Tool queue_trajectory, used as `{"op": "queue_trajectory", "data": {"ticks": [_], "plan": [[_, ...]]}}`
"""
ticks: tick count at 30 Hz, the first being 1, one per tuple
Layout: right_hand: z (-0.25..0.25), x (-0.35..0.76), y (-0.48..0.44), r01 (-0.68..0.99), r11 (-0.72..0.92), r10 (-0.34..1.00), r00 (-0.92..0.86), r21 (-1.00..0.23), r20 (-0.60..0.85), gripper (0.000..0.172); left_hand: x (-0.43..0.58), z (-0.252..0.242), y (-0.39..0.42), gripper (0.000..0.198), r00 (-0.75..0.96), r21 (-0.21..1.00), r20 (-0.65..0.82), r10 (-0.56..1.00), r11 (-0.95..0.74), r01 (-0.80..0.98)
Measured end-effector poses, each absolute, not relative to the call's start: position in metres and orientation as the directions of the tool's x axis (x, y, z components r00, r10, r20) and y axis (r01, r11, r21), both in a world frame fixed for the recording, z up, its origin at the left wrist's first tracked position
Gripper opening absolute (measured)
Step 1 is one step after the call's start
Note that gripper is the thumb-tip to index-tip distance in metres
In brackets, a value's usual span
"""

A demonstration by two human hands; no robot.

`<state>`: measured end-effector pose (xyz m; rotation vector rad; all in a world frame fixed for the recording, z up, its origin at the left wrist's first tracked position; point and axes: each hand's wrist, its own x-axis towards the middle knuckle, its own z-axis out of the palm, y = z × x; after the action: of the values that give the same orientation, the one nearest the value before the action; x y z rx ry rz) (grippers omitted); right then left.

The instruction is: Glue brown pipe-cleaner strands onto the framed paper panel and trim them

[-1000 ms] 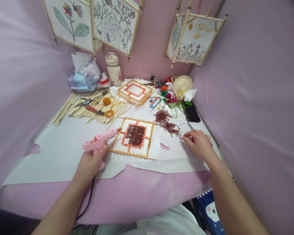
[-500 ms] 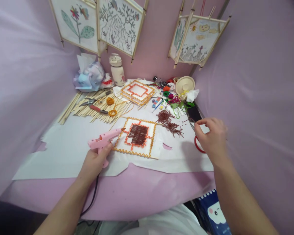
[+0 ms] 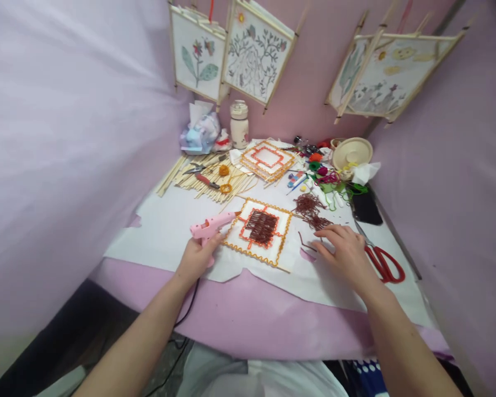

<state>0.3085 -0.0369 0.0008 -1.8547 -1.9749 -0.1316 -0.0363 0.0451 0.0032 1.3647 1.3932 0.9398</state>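
Note:
My left hand (image 3: 199,255) is closed around the handle of a pink glue gun (image 3: 213,226). Its nozzle points right, over the left edge of a square white panel (image 3: 261,255). Wavy yellow yarn borders the panel, an orange yarn square lies inside, and dark brown yarn strands (image 3: 262,227) fill the middle. My right hand (image 3: 342,251) hovers to the right of the panel with thumb and fingers apart. Close to its fingertips lie short brown yarn pieces (image 3: 308,246). Behind that hand is a loose pile of cut brown yarn (image 3: 310,204).
Red-handled scissors (image 3: 384,264) lie right of my right hand, near a black phone (image 3: 367,207). Bamboo sticks (image 3: 198,187) with pliers (image 3: 206,179) lie back left. A second yarn-trimmed panel (image 3: 268,157), a bottle (image 3: 240,125) and colourful yarn (image 3: 326,173) stand farther back. Picture lanterns (image 3: 256,58) hang above.
My right hand has moved left and down from the scissors to the brown yarn pieces, its fingers spreading. The glue gun stays by the panel. The whole view has shifted.

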Motion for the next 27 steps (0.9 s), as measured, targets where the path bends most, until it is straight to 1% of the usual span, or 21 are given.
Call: {"op": "queue_trajectory", "data": {"ticks": [4, 7, 10, 16, 18, 20, 22, 23, 25, 27], "plan": [[-0.006, 0.300, -0.026, 0.936, 0.185, 0.925, -0.064, -0.298, 0.375, 0.021, -0.040, 0.004, 0.035, 0.046, 0.061, 0.962, -0.118, 0.991, 0.099, 0.254], [-0.012, 0.294, -0.020, 0.911, 0.244, 0.906, -0.092, -0.332, 0.412, 0.022, -0.042, 0.004, 0.027, 0.046, 0.060, 0.969, -0.092, 0.994, 0.076, 0.236], [-0.016, 0.292, -0.018, 0.889, 0.285, 0.886, -0.101, -0.358, 0.453, 0.022, -0.043, 0.006, 0.017, 0.041, 0.035, 0.976, -0.045, 0.998, 0.036, 0.215], [-0.020, 0.297, -0.022, 0.865, 0.268, 0.873, -0.032, -0.423, 0.487, 0.021, -0.037, 0.021, -0.003, 0.039, 0.002, 0.977, -0.001, 1.000, 0.000, 0.215], [-0.021, 0.300, -0.022, 0.857, 0.261, 0.876, -0.017, -0.444, 0.482, 0.021, -0.037, 0.026, -0.003, 0.038, -0.054, 0.970, 0.020, 0.998, -0.006, 0.242], [-0.023, 0.301, -0.023, 0.848, 0.261, 0.878, -0.011, -0.461, 0.478, 0.021, -0.040, 0.029, 0.001, 0.039, -0.125, 0.948, 0.044, 0.991, -0.002, 0.317], [-0.025, 0.302, -0.023, 0.841, 0.268, 0.880, -0.015, -0.470, 0.474, 0.020, -0.046, 0.031, 0.009, 0.040, -0.173, 0.889, 0.099, 0.980, -0.009, 0.459], [-0.026, 0.302, -0.023, 0.839, 0.273, 0.880, -0.020, -0.470, 0.474, 0.020, -0.050, 0.031, 0.013, 0.040, -0.184, 0.837, 0.138, 0.973, -0.015, 0.547], [-0.028, 0.302, -0.022, 0.843, 0.282, 0.880, -0.036, -0.459, 0.474, 0.020, -0.059, 0.031, 0.022, 0.036, -0.192, 0.696, 0.218, 0.957, -0.014, 0.718], [-0.031, 0.303, -0.022, 0.848, 0.294, 0.877, -0.057, -0.441, 0.476, 0.019, -0.067, 0.030, 0.030, 0.030, -0.183, 0.547, 0.272, 0.945, 0.005, 0.837]]}}
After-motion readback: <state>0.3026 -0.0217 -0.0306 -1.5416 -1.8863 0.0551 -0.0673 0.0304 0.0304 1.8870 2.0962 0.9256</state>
